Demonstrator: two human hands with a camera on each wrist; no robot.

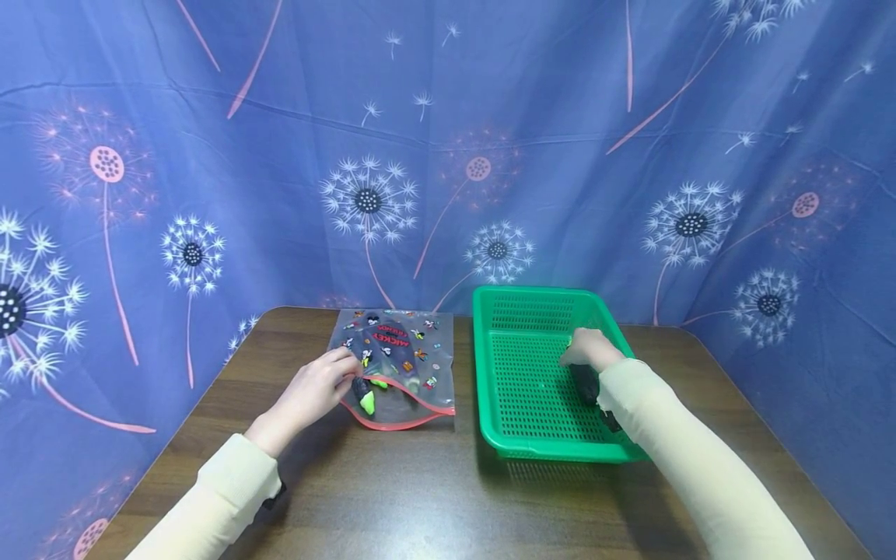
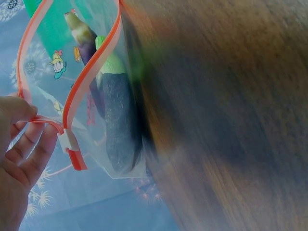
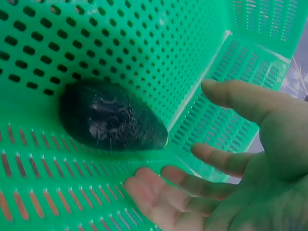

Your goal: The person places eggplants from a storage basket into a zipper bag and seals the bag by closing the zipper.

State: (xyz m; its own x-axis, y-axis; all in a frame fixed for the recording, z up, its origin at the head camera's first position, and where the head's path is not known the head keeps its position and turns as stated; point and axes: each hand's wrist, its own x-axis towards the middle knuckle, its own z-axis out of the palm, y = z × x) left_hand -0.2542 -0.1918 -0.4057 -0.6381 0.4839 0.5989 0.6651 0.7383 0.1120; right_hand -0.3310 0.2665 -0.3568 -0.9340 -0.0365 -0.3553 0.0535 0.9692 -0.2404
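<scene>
My left hand (image 1: pixel 311 393) pinches the red zip edge at the mouth of a clear printed zip bag (image 1: pixel 409 425) lying on the table. The bag's mouth gapes; a white slider (image 2: pixel 68 141) sits by the fingers. Inside lie a dark eggplant (image 2: pixel 122 120) with a bright green cap and a slimmer purple one with a pale end (image 2: pixel 83 36). My right hand (image 1: pixel 590 350) is down in a green basket (image 1: pixel 553 449). Its fingers are spread beside a dark eggplant (image 3: pixel 110 118) lying along the basket's side, apart from it in the right wrist view.
The brown wooden table (image 1: pixel 420 498) carries the bag on the left and the basket to its right. Raised perforated walls surround the basket's floor. Behind the table hangs a blue curtain (image 1: pixel 434 93) with a dandelion print.
</scene>
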